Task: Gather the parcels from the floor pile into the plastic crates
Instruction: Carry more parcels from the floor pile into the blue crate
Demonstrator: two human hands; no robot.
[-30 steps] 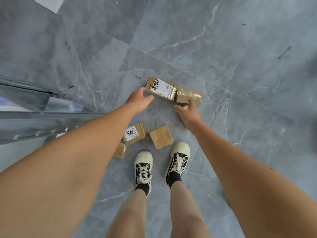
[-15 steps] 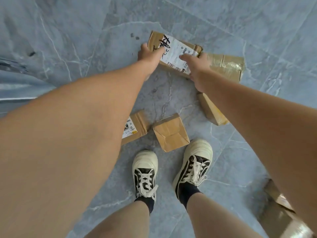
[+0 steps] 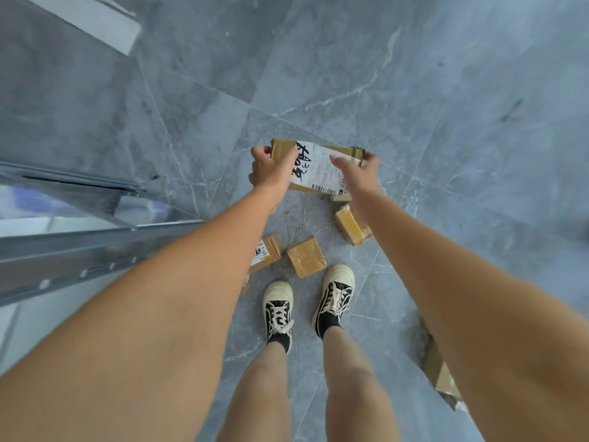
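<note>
I hold a brown cardboard parcel (image 3: 318, 167) with a white shipping label and black handwriting, lifted off the grey floor. My left hand (image 3: 271, 169) grips its left end and my right hand (image 3: 358, 172) grips its right end. Below it on the floor lie a taped parcel (image 3: 350, 224), a small square parcel (image 3: 306, 256) and a labelled parcel (image 3: 267, 250) partly hidden by my left forearm. Another parcel (image 3: 441, 374) shows at lower right behind my right arm. No crate is in view.
A grey metal rack or frame (image 3: 79, 247) runs along the left side, close to my left arm. My two feet in cream and black sneakers (image 3: 306, 301) stand just behind the small parcels. Grey marble tiles (image 3: 446, 122) stretch ahead and right.
Both hands closed on the ends of the labelled parcel and raised it off the floor. The view pulled back upward, so the floor parcels look smaller.
</note>
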